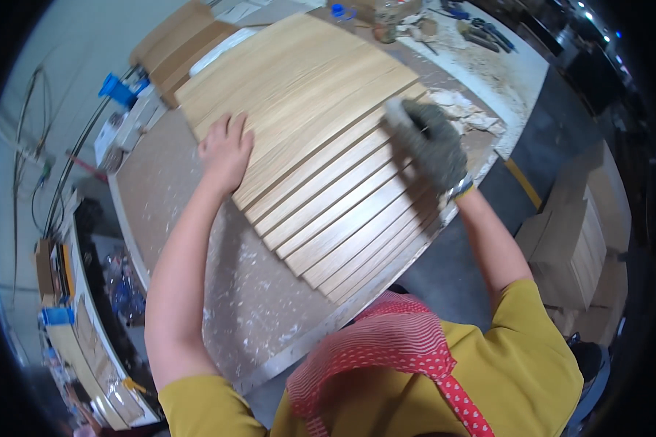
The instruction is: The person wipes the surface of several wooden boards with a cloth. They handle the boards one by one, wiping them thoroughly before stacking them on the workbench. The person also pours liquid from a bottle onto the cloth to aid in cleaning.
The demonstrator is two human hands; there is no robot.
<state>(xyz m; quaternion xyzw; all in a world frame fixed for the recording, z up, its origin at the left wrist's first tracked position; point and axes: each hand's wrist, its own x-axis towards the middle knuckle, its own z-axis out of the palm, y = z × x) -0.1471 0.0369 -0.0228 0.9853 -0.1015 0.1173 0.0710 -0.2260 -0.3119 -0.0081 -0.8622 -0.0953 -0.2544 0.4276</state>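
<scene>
Resting bare left hand [227,154] flat, fingers slightly spread and gripping nothing, on overlapping pale wood-grain boards [310,142] atop speckled brown table [259,309]; curling blurred grey-gloved right hand [431,144] over their right side, hold unclear. At far left, brown cardboard box [169,57], contents unclear.

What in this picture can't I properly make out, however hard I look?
In the head view:
- Right hand: its fingers are hidden by a grey glove and blurred, so whether it grips anything is unclear.
- Left hand: its palm is hidden by the back of the hand.
- Wooden boards: their overlapped parts are hidden by boards above.
- Tools: too small to identify exactly.
- Red apron: cut off by the lower edge.
</scene>
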